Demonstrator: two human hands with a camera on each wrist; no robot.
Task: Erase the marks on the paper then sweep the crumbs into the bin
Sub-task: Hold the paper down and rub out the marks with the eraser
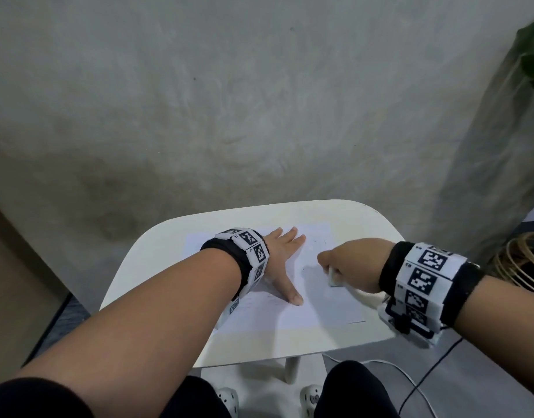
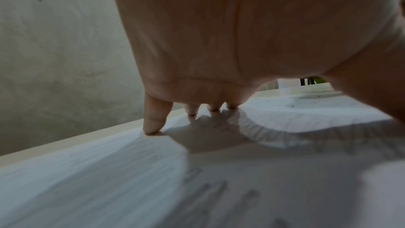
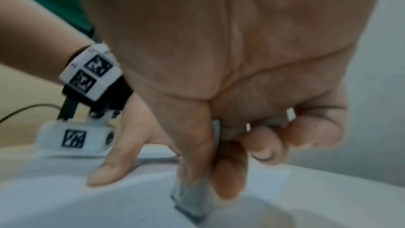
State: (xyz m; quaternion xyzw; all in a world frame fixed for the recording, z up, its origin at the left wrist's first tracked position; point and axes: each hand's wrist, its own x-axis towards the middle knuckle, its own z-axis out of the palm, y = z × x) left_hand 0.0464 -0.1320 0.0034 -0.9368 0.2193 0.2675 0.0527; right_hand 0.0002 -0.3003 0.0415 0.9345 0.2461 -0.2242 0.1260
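Observation:
A white sheet of paper [image 1: 308, 306] lies on a small cream table [image 1: 289, 345]. Faint pencil marks [image 2: 210, 192] run across it, with small dark specks [image 1: 320, 244] near its far right. My left hand [image 1: 285, 254] lies flat on the paper's left part, fingers spread and straight, fingertips [image 2: 153, 126] pressing down. My right hand [image 1: 344, 267] grips a greyish-white eraser [image 3: 192, 197] between thumb and fingers, its lower end touching the paper to the right of the left thumb. In the head view only a pale edge of the eraser [image 1: 333, 277] shows.
A grey wall [image 1: 229, 101] rises behind the table. At the right are a green plant [image 1: 531, 52] and coiled hoops [image 1: 522, 260] on the floor. Cables [image 1: 410, 378] run over the floor below the table, by my knees. No bin is in view.

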